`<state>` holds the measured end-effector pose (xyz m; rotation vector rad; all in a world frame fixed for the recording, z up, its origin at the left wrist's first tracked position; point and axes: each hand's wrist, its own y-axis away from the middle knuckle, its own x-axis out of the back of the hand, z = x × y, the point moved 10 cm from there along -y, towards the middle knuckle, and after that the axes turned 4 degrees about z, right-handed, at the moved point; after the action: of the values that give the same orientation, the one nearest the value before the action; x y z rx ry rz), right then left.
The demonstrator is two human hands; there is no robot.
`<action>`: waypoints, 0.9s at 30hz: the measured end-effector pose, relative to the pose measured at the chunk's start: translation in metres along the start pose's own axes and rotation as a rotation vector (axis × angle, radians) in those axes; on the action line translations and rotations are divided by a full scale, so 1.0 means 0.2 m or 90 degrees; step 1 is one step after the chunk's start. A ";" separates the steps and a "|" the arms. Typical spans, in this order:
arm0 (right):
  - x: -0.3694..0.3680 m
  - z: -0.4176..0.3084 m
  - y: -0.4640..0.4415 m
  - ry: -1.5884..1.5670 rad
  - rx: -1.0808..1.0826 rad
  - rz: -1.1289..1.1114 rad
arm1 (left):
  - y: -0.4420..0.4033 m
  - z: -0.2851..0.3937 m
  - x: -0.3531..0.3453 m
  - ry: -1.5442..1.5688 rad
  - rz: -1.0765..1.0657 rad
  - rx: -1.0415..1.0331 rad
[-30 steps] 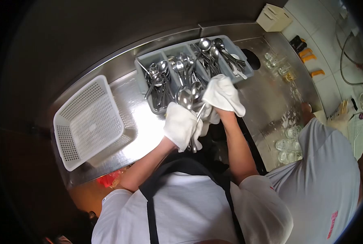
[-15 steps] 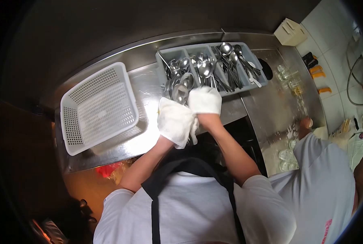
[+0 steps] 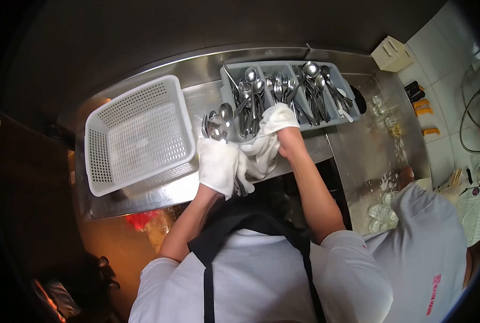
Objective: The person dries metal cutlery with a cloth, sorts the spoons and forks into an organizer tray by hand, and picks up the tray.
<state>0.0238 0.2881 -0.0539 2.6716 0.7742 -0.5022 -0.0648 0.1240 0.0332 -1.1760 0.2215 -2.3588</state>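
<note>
My left hand (image 3: 217, 164), covered by a white cloth (image 3: 259, 153), is closed around a bundle of spoons and forks (image 3: 217, 128). Their heads stick out above the cloth and some handle ends show below it. My right hand (image 3: 287, 134) is closed in the other part of the cloth, at the front edge of a grey cutlery tray (image 3: 322, 127). Its fingertips are hidden under the fabric, just in front of the forks (image 3: 282, 86). Spoons (image 3: 251, 97) fill the left compartment, and more cutlery (image 3: 316, 91) lies in the right ones.
A white perforated basket (image 3: 138, 137) stands on the steel counter (image 3: 205, 99) at left. To the right, a co-worker (image 3: 423, 231) reaches over a wet steel surface with several glasses (image 3: 382, 215). Orange-handled tools (image 3: 423, 107) hang on the tiled wall.
My left hand has shifted left with its cutlery, away from the tray. My right hand has moved apart from it, stretching the cloth between them. More spoons show in the left compartment.
</note>
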 end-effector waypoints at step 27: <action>-0.61 -0.28 -0.26 0.888 0.216 -0.314 | 0.59 -0.49 0.38 0.507 0.224 0.460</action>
<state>-0.0888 0.2964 0.0363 2.8091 1.7831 1.4420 -0.1380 -0.0232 -0.0150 0.1477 -0.1530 -2.1558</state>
